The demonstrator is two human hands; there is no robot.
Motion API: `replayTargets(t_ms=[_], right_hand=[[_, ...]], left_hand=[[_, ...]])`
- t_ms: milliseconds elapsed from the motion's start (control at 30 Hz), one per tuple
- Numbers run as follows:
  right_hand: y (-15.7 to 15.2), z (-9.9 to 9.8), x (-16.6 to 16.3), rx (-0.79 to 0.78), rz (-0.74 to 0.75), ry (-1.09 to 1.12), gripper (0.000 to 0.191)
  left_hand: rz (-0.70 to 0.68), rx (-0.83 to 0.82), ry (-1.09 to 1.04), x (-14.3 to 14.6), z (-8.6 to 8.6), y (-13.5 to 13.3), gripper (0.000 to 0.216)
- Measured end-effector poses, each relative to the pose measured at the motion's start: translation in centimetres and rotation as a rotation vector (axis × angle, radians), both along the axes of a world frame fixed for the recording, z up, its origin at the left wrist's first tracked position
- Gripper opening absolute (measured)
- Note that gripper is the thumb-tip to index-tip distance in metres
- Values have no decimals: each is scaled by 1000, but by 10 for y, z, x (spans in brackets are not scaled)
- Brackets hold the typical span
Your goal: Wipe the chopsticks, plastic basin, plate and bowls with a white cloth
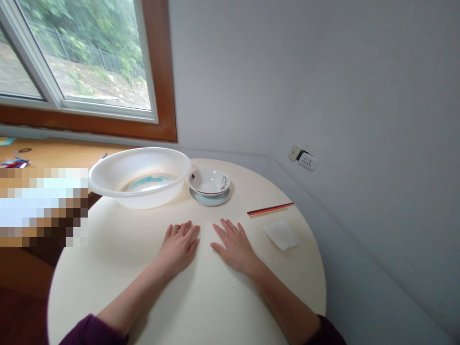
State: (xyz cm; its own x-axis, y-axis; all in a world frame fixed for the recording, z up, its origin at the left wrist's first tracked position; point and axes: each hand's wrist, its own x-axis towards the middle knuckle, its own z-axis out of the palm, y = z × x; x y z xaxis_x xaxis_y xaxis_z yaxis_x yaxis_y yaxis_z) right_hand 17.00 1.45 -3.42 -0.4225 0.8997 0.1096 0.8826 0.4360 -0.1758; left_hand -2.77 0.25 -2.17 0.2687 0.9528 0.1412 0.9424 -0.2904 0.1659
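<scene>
Cream round table (108,249) bears both hands palm-down and empty. The left hand (178,247) and right hand (233,247) lie flat side by side, fingers extended, slightly spread. Beyond the fingertips sit a white basin (140,175) and a small bowl (209,181). Chopsticks (270,209) and a napkin (281,235) lie to the right.
</scene>
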Motion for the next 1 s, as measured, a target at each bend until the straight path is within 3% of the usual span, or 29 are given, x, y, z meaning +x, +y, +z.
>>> replayTargets(t_ms=[200,400,667,833,1000], right_hand=[[2,1,-1,59,-29,69,46],[15,3,-8,255,-90,115,49],[64,2,-24,451,-52,146,50],[95,2,-28,484,-90,256,50],[108,2,-28,491,-81,305,49]], left_hand=[[91,81,-146,0,-3,20,33],[173,131,-190,12,-7,41,48],[207,-24,-82,29,-14,57,56],[210,-31,-38,29,-12,57,56],[218,-24,-21,31,-12,57,56]])
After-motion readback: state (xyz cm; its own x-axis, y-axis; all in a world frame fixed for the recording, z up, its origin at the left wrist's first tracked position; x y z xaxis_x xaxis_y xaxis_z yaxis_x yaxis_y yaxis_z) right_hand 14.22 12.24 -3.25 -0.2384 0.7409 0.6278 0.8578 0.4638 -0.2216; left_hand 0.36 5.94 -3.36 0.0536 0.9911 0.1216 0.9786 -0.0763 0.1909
